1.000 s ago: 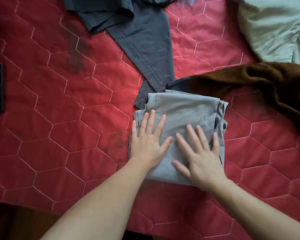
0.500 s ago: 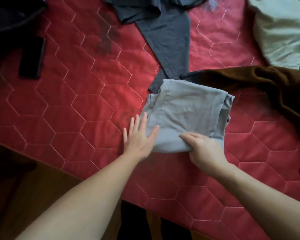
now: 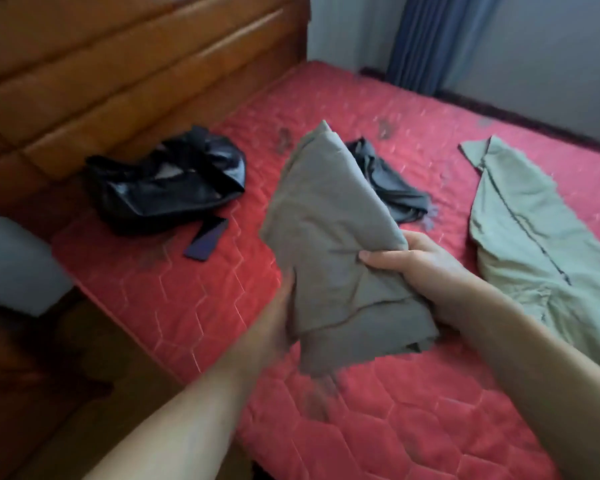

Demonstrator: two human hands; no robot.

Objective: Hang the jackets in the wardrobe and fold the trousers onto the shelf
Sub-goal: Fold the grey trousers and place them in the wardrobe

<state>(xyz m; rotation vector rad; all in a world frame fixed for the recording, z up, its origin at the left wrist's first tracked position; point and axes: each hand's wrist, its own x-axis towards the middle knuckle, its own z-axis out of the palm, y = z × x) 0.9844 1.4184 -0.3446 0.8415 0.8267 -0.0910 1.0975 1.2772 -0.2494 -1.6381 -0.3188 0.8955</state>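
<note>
Left hand (image 3: 275,323); right hand (image 3: 417,268) | grip folded trousers (image 3: 329,244) | over bed (image 3: 222,299)

Four garments (image 3: 333,237), one phone (image 3: 207,239), two hands (image 3: 426,268).

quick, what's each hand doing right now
left hand: holds the folded grey trousers by their left edge, fingers hidden behind the cloth
right hand: grips the same trousers, thumb on top

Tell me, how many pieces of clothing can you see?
4. The folded grey trousers held by left hand and right hand; a black jacket near the headboard; a dark grey garment behind the trousers; a pale green garment on the right. More may be hidden.
</note>
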